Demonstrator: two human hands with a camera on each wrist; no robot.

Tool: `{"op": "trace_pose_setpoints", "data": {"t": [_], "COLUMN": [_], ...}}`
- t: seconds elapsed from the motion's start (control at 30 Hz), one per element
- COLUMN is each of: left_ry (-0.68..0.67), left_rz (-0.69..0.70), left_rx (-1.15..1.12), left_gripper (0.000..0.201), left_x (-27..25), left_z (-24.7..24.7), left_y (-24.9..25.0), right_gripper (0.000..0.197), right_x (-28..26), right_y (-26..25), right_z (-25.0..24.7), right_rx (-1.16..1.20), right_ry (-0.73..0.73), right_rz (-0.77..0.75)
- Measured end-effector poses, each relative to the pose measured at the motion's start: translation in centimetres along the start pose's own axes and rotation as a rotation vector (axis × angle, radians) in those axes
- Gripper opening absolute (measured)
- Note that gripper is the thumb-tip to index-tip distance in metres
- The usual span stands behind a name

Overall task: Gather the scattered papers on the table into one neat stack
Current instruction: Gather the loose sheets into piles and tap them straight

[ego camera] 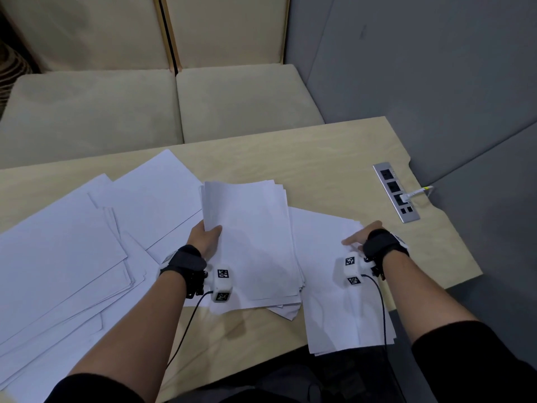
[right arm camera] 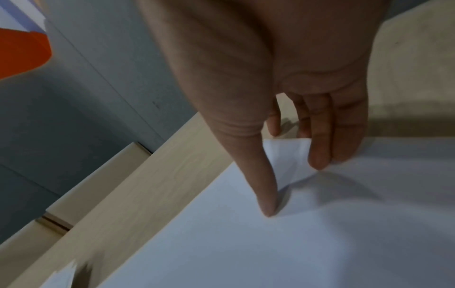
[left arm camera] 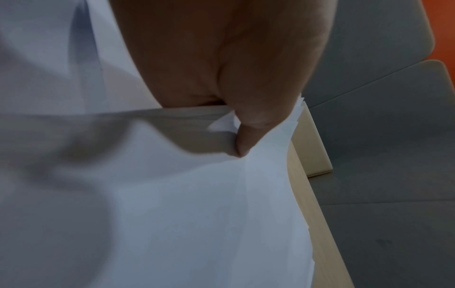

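Table (ego camera: 334, 158) edge beside loose papers (ego camera: 58, 257)

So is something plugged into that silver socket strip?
Yes, a white plug sits in the silver socket strip on the table.

Overall light: dim, cool indoor light in all three views; the white sheets read bluish-grey.
Source: appears to come from above, since shadows fall under the hands.
Head view shadows: a soft shadow lies on the table (ego camera: 319, 158) at 6 o'clock of the held stack (ego camera: 250, 242).
Head view distortion: wide-angle bend, with table edges curving toward 3 and 9 o'clock.
Left wrist view: the left hand (left arm camera: 234, 78) is close and soft; broad grey shadow and blur spread toward 8 o'clock.
Right wrist view: the right hand (right arm camera: 283, 87) casts a dark shadow on the sheet (right arm camera: 295, 243) at 4 o'clock; edges are smeared.
Glare: faint sheen on the socket strip (ego camera: 396, 193).
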State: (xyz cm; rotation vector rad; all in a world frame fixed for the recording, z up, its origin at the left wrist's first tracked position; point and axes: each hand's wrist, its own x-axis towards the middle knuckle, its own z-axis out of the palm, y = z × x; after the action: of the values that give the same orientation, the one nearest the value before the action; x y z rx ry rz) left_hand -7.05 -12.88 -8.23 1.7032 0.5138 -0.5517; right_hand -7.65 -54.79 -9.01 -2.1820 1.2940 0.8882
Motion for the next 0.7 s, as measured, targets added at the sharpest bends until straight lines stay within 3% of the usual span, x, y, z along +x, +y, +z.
{"op": "trace_pose_setpoints", "data": {"t": [0.2, 0.33, 0.43, 0.53, 0.7], "left_ry": [0.003, 0.005, 0.001, -0.001, 0.005], "left_rz": [-0.011, -0.009, -0.013, -0.006, 0.003], "left_rx": [-0.054, -0.054, -0.057, -0.069, -0.067], "left_gripper": [0.017, 0.016, 0.016, 0.016, 0.016], "left_x": [-0.3, -0.4, -0.4, -0.5, -0.6], "left_z": [0.2, 0.1, 0.1, 0.0, 0.1], "left_y": [-0.2, -0.3, -0.4, -0.4, -0.3], "right_gripper": [0.048, 0.006, 0.013, 0.014, 0.020], "right_x": [-2.7, -3.5, -3.4, -4.6, -8.3], "right_y": [0.1, 0.0, -0.2, -1.1, -4.9], "right_z": [-0.3, -0.9, -1.9, -3.4, -6.7], "right_rx": [-0.161, -0.315, -0.243, -0.109, 0.054], "right_ry": [0.152, 0.266, 0.306, 0.357, 0.281], "right_rz": [-0.136, -0.297, -0.411, -0.619, -0.922]}}
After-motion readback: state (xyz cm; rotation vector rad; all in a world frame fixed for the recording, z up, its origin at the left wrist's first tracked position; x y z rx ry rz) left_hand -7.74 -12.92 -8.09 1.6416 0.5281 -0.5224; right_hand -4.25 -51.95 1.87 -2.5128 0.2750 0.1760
